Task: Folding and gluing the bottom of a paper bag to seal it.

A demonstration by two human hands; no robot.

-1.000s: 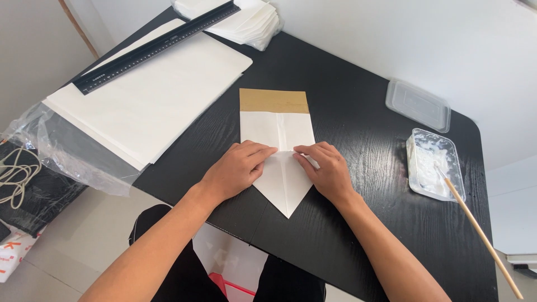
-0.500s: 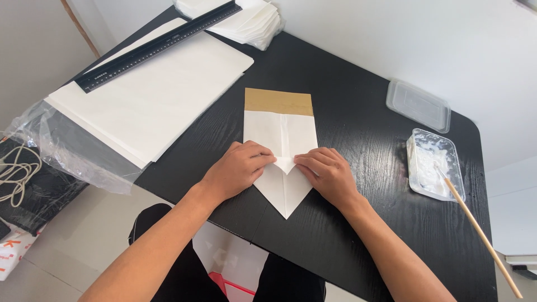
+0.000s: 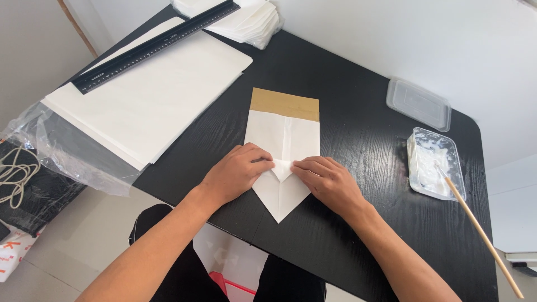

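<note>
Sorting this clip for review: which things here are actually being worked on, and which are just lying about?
In use:
- left hand and right hand, both pressing on the folded paper
- folded paper, white with a brown strip at its far end and a point toward the person

Lying about:
- stack of white sheets
- black ruler
- paste tub with a stick
- clear lid
- plastic wrap

Folded paper [image 3: 282, 146] at tabletop [image 3: 358, 128] centre, pointed end toward near edge. Left hand [image 3: 235, 172] and right hand [image 3: 327, 182] on it, side by side. Paper stack [image 3: 151, 100] to left, ruler [image 3: 156, 45] on top. Tub [image 3: 435, 163] to right, stick [image 3: 481, 232] in it, lid [image 3: 418, 103] behind.
</note>
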